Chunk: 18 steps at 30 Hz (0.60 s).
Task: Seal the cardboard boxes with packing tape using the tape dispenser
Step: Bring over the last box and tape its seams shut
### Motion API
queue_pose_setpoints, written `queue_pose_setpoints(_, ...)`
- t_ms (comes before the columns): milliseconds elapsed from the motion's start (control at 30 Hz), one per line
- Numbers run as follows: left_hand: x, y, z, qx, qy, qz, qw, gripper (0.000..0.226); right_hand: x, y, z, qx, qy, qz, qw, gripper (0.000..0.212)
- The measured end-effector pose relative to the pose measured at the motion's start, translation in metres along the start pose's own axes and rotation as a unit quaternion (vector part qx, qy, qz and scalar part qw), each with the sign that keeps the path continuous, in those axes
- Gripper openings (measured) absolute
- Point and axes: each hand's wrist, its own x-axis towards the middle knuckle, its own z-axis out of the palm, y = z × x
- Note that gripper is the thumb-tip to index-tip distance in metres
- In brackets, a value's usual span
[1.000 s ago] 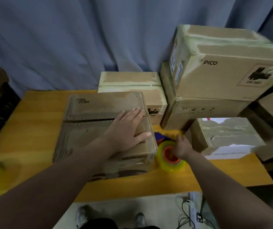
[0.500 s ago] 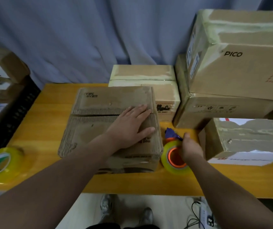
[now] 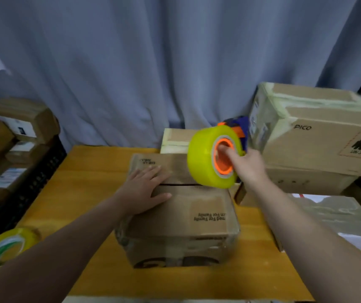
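Nearest us, at the left edge of the counter (image 3: 87, 171), lies a spare tape roll (image 3: 4, 250), well apart from the work. At mid-counter sits the open cardboard box (image 3: 197, 211), both top flaps folded down. The seam (image 3: 181, 184) between them runs left to right across our view. The left hand (image 3: 144, 189) rests flat on the box top, fingers spread, lying across the left part of the seam and holding the flaps down. The right hand (image 3: 249, 169) carries the tape dispenser (image 3: 214, 156), its grip closed on it with fingers hooked into the orange core. The yellow roll hangs over the right end of the seam, and we cannot tell whether it touches the cardboard. We judge the right hand is the nearer one for the pass. The seam's long axis leads leftward from the roll, straight toward the left hand, which would have to give way. Beyond stand taped boxes, one marked PICO (image 3: 319, 132), against a blue curtain (image 3: 131, 73).
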Motion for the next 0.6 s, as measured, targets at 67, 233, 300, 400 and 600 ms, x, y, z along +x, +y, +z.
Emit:
queue_pose_setpoints(67, -0.013, -0.020, -0.002, -0.004, -0.001, -0.035, 0.999, 0.122, 0.006, -0.014, 0.041, -0.002, -0.057, 0.033, 0.998, 0.028)
queue_pose_setpoints(233, -0.051, -0.040, -0.003, 0.015, -0.061, 0.021, 0.998, 0.130, 0.019, -0.030, 0.118, -0.023, -0.143, 0.065, 0.987, 0.038)
queue_pose_setpoints(300, -0.059, -0.039, -0.001, 0.037, -0.085, 0.043, 0.995, 0.133, 0.021, -0.029, 0.134, -0.051, -0.160, 0.060, 0.984, 0.049)
queue_pose_setpoints(400, -0.061, -0.037, 0.004, 0.066, -0.078, 0.069, 0.992, 0.135, 0.022, -0.024, 0.147, -0.118, -0.180, 0.048, 0.975, 0.042)
queue_pose_setpoints(600, -0.049, -0.055, 0.012, 0.084, -0.035, 0.127, 0.988, 0.125, 0.018, -0.030, 0.139, -0.063, -0.174, 0.074, 0.980, 0.022)
